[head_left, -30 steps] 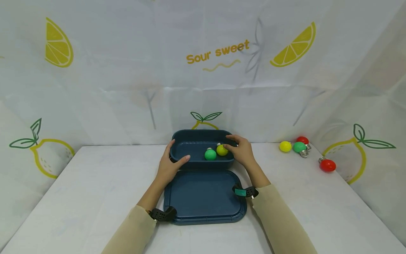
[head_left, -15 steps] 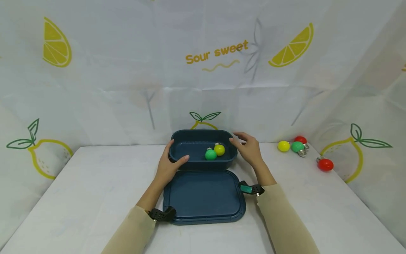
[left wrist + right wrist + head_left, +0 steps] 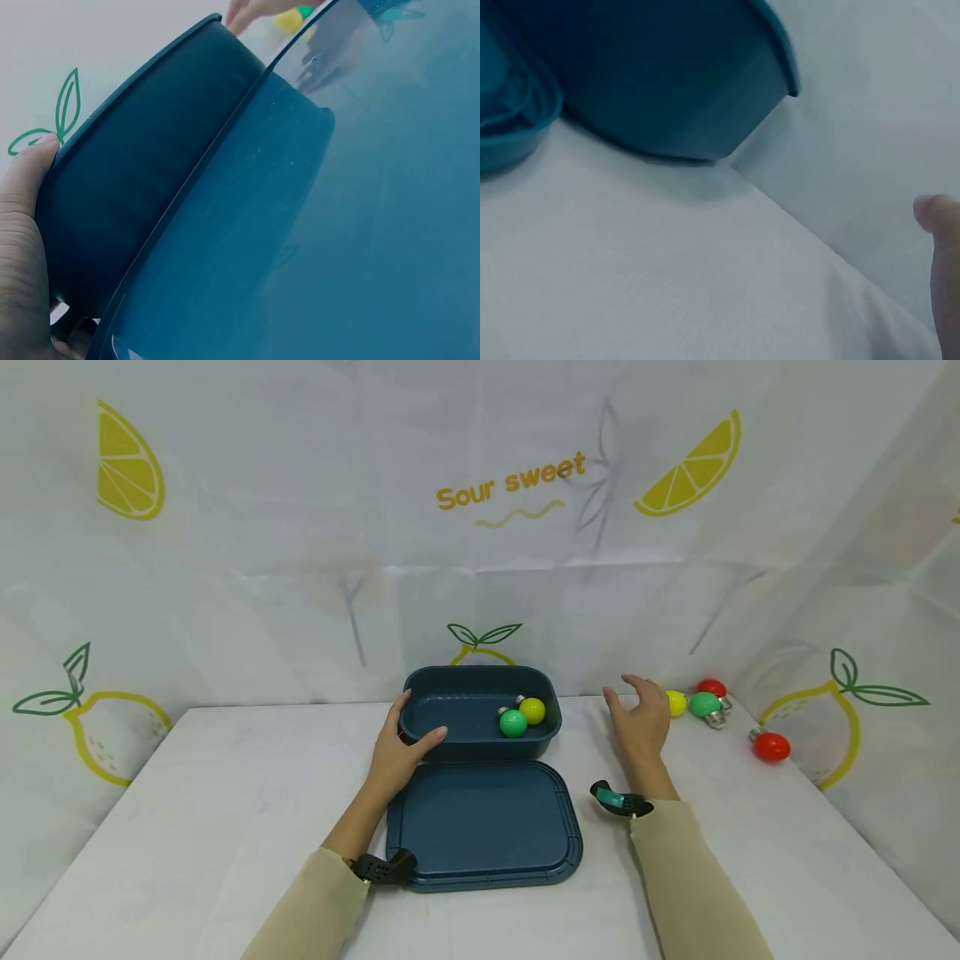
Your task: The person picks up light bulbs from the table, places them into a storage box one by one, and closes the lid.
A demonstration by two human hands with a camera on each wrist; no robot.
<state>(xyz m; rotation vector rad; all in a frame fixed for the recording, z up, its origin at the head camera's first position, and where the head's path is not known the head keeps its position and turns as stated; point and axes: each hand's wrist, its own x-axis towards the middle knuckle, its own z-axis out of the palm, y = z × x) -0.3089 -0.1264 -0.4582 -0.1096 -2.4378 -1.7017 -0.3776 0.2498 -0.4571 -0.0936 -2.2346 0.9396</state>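
Note:
A dark blue box with no lid on stands near the back of the table. In it a green light bulb and a yellow light bulb lie side by side toward the right. My left hand grips the box's left end, thumb over the front rim. Between the box and the loose bulbs at right, my right hand is raised with fingers spread and nothing in it. Partly hidden behind it is another yellow bulb. In the right wrist view only the thumb shows.
The box's blue lid lies flat in front of it. Farther right are a green bulb, a red bulb behind it and a second red bulb by the table's right edge. A lemon-print cloth hangs behind.
My right hand has let go of the yellow bulb inside the box and moved right, toward the loose bulbs. Both bulbs in the box have rolled slightly right. My left hand stays put.

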